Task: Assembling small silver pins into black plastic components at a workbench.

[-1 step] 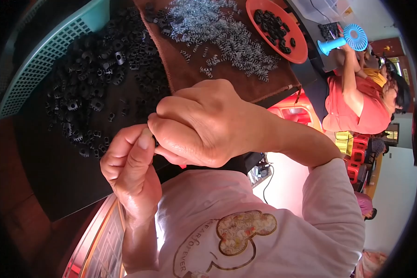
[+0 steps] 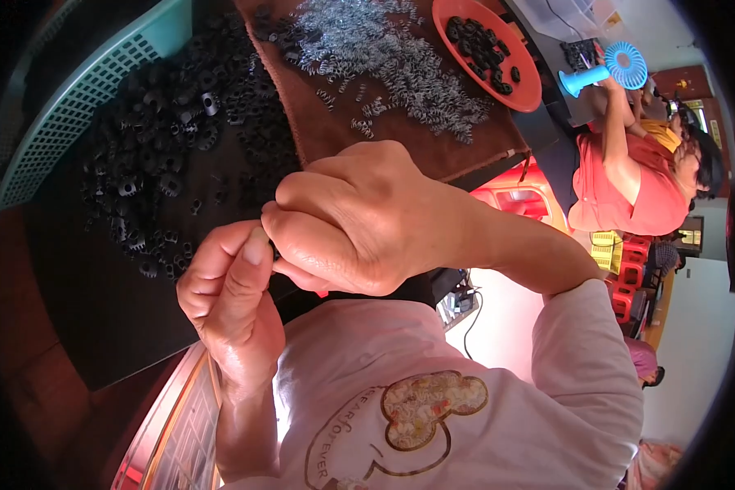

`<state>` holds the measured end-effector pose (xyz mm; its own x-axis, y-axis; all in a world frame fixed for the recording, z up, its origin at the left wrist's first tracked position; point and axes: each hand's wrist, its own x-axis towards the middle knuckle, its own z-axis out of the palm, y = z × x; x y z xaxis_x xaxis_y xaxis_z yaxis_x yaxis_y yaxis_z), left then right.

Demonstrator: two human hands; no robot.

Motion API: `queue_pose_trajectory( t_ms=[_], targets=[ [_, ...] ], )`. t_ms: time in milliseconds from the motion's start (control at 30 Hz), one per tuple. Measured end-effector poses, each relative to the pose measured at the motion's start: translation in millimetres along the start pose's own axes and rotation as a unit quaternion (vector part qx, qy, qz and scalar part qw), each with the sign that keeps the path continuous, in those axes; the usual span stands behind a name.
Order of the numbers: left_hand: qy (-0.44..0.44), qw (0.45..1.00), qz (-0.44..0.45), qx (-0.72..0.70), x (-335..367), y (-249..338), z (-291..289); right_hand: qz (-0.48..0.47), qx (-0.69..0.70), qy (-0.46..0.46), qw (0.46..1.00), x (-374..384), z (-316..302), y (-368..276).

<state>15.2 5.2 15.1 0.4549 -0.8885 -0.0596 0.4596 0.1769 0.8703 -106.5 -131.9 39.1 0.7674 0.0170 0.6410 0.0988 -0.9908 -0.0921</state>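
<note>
Left hand (image 2: 233, 286) and right hand (image 2: 351, 220) meet, fingers (image 2: 314, 237) curled closed, contents hidden. Beyond lie uncountable black parts (image 2: 155, 147); far right, one bowl (image 2: 527, 90).

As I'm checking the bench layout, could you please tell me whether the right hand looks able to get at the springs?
Probably yes: the springs lie loose on the cloth just beyond the right hand, with nothing visible standing between, though that hand is curled beside the left hand.
</note>
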Motion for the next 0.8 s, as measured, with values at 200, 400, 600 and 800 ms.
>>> queue_pose_trajectory(
  t_ms=[200,400,600,800],
  targets=[
    [-0.020,0.999,0.007,0.045,-1,0,4,0.071,0.011,0.007,0.997,-9,-7,1],
    [-0.048,0.998,0.006,0.045,-1,-2,7,0.186,-0.125,0.036,0.974,-46,-74,49],
    [-0.021,0.999,0.005,0.044,-2,-5,10,0.384,-0.174,-0.001,0.907,-87,-128,100],
    [-0.036,0.999,0.013,0.032,-2,-4,7,0.448,-0.228,-0.106,0.858,-90,-134,111]
  ],
)
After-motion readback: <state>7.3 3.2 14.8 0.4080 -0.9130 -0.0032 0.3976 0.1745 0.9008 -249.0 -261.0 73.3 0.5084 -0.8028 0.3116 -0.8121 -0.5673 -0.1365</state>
